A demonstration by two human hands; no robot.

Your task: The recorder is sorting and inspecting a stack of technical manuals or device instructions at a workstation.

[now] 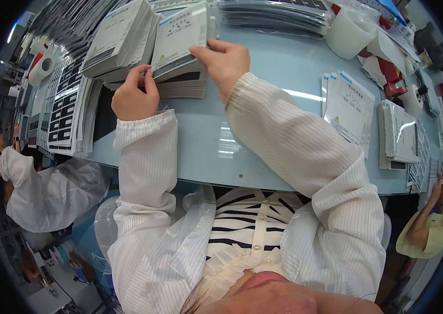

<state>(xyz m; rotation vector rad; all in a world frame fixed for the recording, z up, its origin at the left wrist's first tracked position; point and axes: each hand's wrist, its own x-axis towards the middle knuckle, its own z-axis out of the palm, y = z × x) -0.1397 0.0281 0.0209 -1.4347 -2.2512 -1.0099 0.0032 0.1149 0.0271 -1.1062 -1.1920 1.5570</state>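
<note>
In the upper middle of the frame, a white card bundle (pixel 182 37), printed on its upper face, sits tilted between the person's two hands above the desk (pixel 208 149). The right hand (pixel 225 65) is closed on its right edge, thumb on top; the left hand (pixel 135 98) has thumb and fingertips drawn together at its lower left corner, though I cannot tell whether that grip pinches the cards or only steadies them. Beneath lies a loose white pile (pixel 184 90), its edges spread. The handling looks partway along: just left of the bundle, a taller white stack (pixel 112 41) appears gathered already, and at the right of the frame a glossy block (pixel 402 131) looks bundled too. Seemingly left over are the bundle in hand, not yet set down, the uneven pile under it and the fanned sheets (pixel 351 107) at right, which no hand touches.
</note>
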